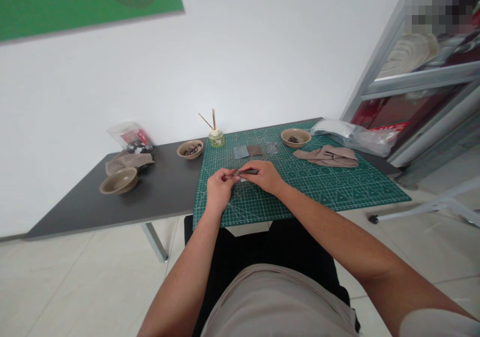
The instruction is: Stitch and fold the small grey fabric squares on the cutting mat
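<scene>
Plainly, the small brownish piece (236,173) sits over the near part of the green cutting mat (360,187), right in front of me. My left fingers (226,172) are closed to a narrow pinch on it, though it is too small for me to make out fully. My right fingers (250,165), closed too, hold a dark slim item (254,171) that points toward the piece; whether the two touch, I cannot tell. To do this well, I judge, I should let the left pinch steady the piece and make short, light moves with the right, so that nothing slips. Beyond lie a bluish square (241,151) and a brown square (254,150) side by side, with a grey square (272,148) near them. Further out, a bowl (297,145) with dark pieces stands near a crumpled cloth (333,156); on the bare desk (161,194) to my left sits another bowl (190,157), holding chips.
</scene>
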The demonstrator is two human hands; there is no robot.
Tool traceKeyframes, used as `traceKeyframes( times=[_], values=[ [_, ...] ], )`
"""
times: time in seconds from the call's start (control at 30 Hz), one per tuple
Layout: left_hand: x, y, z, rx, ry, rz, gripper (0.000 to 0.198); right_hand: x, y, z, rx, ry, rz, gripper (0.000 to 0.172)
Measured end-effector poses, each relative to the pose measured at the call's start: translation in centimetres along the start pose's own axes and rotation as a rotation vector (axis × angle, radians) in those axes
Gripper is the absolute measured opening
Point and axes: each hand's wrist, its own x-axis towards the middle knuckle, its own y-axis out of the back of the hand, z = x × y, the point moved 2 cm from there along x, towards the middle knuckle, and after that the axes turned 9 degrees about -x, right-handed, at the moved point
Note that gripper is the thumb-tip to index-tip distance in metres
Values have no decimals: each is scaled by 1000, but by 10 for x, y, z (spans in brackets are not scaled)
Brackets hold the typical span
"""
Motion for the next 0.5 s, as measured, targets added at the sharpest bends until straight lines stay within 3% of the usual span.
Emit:
traceKeyframes(
  times=[0.23, 0.37, 0.5],
  values=[
    [3, 4, -9, -30, -40, 4, 23, 1, 0, 0, -48, -51, -23, 7],
    [2, 3, -8, -31, -19, -9, 23, 0, 0, -1, -5, 14, -9, 12],
    [1, 2, -6, -69, -32, 4, 24, 0, -1, -1, -58, -40, -14, 6]
  ],
)
